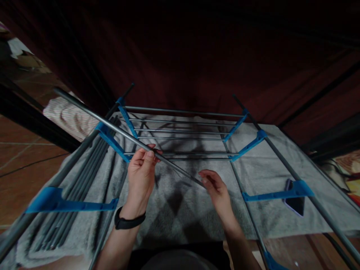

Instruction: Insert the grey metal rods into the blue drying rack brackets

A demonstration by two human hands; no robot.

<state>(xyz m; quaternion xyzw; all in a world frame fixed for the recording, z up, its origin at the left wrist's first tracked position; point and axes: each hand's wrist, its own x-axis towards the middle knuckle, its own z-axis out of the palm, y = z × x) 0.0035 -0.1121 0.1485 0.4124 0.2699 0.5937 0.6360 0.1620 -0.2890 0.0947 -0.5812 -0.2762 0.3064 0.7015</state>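
I find the loose grey rod [128, 136] held above the middle of the grey cloth [168, 225], slanting across the view from beyond the cloth's left edge toward its centre. My left grip [142, 167], a bare hand with a black wristband [129, 221] behind it, is closed on this rod, thumb on top and fingers curled beneath. My right grip [216, 186] is at the rod's nearer end, fingers bent and thumb just beside the tip; I cannot tell whether it is pinching the rod or merely brushing it. Around both, I note a frame of grey tubes [284, 160], its two side rails running from the near edge of the cloth toward the far edge. Blue brackets [298, 188] project inward from each rail, and several thin crossbars [184, 111] span the far end. Along the left edge of the cloth I record a bundle of grey rods [84, 176] lying side by side. Near the right edge a phone [295, 206] lies on the cloth, partly covered in my view by a bracket. A dark red curtain [180, 56] hangs behind the far edge; a striped fabric [70, 116] sits past the far left corner.
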